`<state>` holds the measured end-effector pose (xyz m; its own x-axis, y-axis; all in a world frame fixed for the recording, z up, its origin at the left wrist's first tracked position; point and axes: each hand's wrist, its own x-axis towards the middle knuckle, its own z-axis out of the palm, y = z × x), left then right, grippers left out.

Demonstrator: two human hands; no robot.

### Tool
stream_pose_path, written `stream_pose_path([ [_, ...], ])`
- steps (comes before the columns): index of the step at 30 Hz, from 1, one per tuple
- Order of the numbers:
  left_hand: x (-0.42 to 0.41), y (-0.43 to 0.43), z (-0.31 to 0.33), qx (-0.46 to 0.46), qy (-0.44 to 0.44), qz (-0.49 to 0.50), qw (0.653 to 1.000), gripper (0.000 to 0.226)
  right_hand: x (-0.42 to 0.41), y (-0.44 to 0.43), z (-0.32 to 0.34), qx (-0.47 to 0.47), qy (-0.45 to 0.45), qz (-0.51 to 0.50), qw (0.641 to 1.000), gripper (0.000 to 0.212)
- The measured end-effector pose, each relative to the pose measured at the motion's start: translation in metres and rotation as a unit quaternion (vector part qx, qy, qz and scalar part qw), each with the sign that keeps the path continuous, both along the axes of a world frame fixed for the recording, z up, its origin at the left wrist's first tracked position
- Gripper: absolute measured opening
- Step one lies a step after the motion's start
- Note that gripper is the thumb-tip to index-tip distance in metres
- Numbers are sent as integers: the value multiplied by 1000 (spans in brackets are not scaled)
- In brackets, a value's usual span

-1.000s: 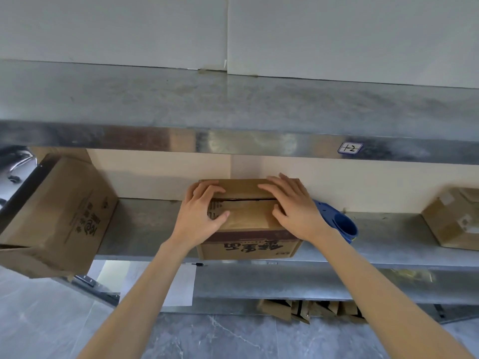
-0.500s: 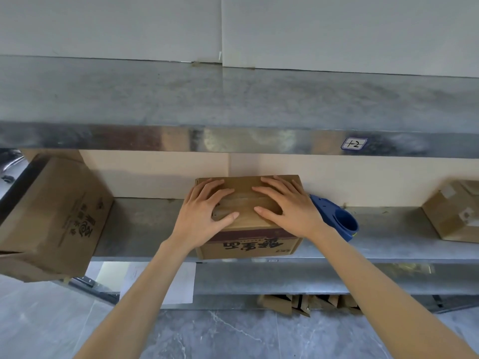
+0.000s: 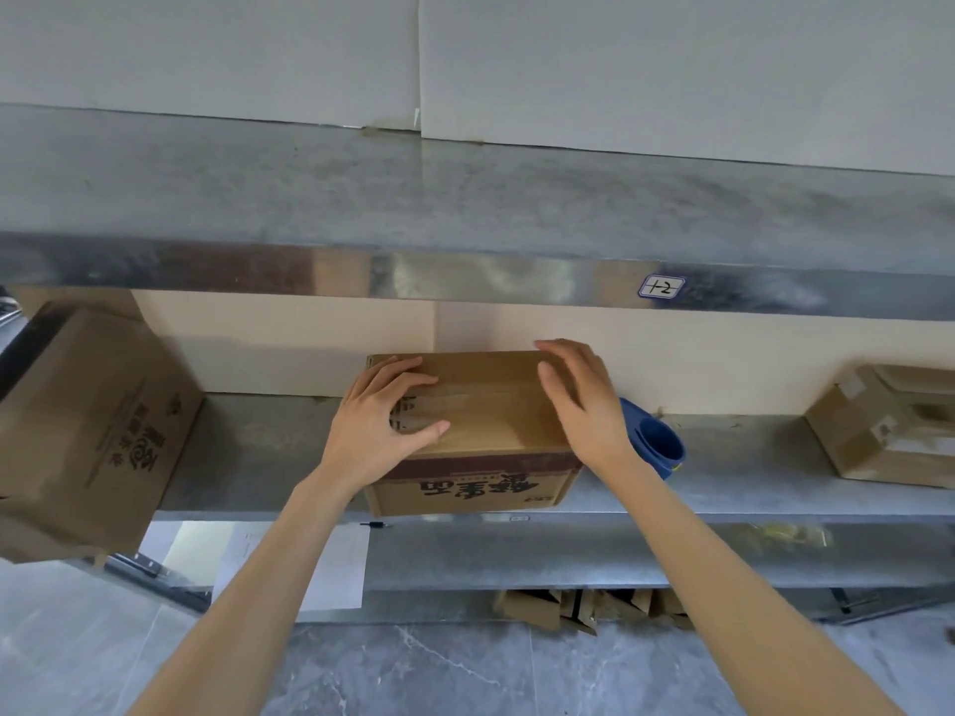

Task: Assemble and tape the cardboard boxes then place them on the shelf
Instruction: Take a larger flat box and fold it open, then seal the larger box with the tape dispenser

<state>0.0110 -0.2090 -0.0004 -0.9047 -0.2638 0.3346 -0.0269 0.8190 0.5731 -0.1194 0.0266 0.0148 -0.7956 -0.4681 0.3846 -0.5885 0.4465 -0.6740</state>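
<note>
The shelf (image 3: 723,488) is grey metal and a bit dull. A pale board stands along its back. Above it is a top shelf (image 3: 465,198) of the same metal, with a small label (image 3: 661,288) on its front lip. A white wall (image 3: 672,59) rises behind. Lower down there is a lower shelf (image 3: 568,555), and below that a grey stone floor (image 3: 465,674).

The cardboard box (image 3: 491,416) sits on the shelf in the middle. Its front face is about even with the shelf's front edge, and its back is close to the pale board. A shiny strip of tape runs across its top.

The left hand (image 3: 377,421) lies on the left part of the box top. Its grip is wide, with fingers spread and the thumb out, holding nothing. The right hand (image 3: 584,400) is at the right edge of the box top, with its grip wide too and fingers straight. I cannot tell if it touches the box or is just above it.

A blue thing (image 3: 661,447) lies just beside the box on the right, maybe a tape tool. A big box (image 3: 88,431) leans at the far left, partly off the shelf. A small box (image 3: 889,431) sits far right. There is bare shelf between the big box and the middle box, and more between the blue thing and the small box. A white paper (image 3: 336,571) hangs below the shelf edge. Folded cardboard (image 3: 568,609) lies under the lower shelf.
</note>
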Motion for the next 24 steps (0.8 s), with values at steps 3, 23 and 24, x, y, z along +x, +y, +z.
stream_pose_path([
  [3,-1,2,0,31,1,6,1000,48,-10,25,-12,-47,-25,-61,997,39],
  [23,-10,23,4,34,4,0,999,49,-63,115,-95,299,-182,-68,934,76],
  [24,-9,22,5,36,1,-3,999,49,-66,117,-95,296,-188,-59,935,76],
])
